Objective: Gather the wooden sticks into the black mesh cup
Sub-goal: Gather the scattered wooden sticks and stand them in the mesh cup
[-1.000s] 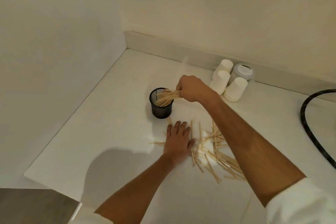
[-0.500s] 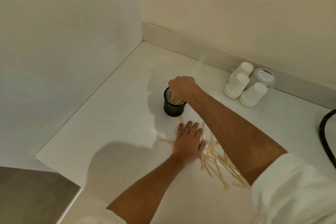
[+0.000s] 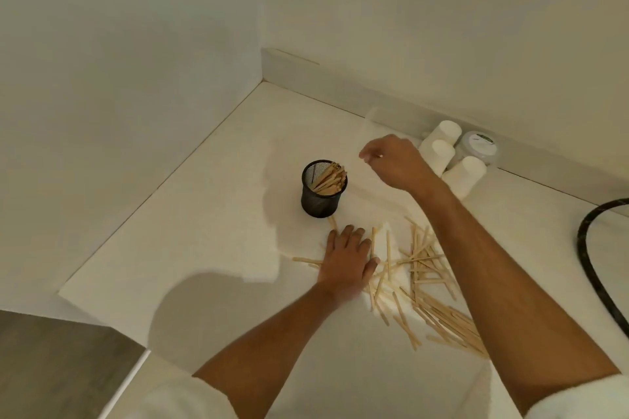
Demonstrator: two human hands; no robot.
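Our right hand hovers empty, fingers loosely curled, beside the black mesh cup; left hand lies flat, spread on scattered wooden sticks.

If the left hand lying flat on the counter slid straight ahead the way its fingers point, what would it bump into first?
Most likely the black mesh cup. The left hand points up the counter toward it, with one stray stick lying just ahead of the fingertips, which it might nudge first.
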